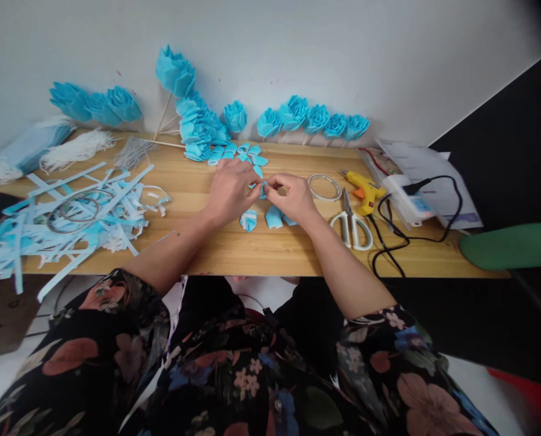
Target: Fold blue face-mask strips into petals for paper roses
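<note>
My left hand and my right hand meet over the middle of the table, fingertips pinched. Between them shows a small blue petal piece, mostly hidden by the fingers. Just behind lie several cut blue and white petal pieces. In front of the hands rest a folded blue piece with a white strip and another blue piece, partly under my right hand. Blue handmade flowers on sticks lean along the wall.
Cut blue and white strips are heaped at the left, by face masks and white cords. To the right are a tape roll, scissors, a yellow glue gun and a power strip with black cable.
</note>
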### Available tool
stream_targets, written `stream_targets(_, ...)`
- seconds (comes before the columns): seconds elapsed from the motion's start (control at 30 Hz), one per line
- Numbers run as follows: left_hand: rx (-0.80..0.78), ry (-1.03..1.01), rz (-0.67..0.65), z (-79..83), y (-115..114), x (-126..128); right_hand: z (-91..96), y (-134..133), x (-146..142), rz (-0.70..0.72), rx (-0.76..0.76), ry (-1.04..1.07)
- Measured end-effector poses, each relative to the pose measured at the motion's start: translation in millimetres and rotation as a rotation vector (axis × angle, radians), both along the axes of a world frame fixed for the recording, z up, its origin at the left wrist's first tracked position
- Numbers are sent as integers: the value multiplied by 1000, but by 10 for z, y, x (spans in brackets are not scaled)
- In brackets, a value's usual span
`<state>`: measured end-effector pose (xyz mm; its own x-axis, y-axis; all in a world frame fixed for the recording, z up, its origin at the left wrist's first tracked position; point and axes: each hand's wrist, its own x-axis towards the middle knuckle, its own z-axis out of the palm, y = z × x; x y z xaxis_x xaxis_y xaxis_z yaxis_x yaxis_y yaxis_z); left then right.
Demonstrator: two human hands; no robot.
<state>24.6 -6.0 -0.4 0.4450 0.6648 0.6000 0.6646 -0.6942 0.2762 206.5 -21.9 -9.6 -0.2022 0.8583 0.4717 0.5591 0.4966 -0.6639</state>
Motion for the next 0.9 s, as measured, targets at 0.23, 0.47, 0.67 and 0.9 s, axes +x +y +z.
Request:
stream_targets(0.23,-10,-18,-25,-24,35,-19,-2,6,5,-13,-1,20)
stream_targets(0.47,-48,-27,-24,-7,4,-5,1,0,-1,-6,23,-17)
stream_targets(0.67,-42,-46,-28,-26,24,-10,8,-5,0,-19,3,-24)
stream_targets(0.9,-97,-118,-38,-50,59,4,5,-2,13,-22,5,-20)
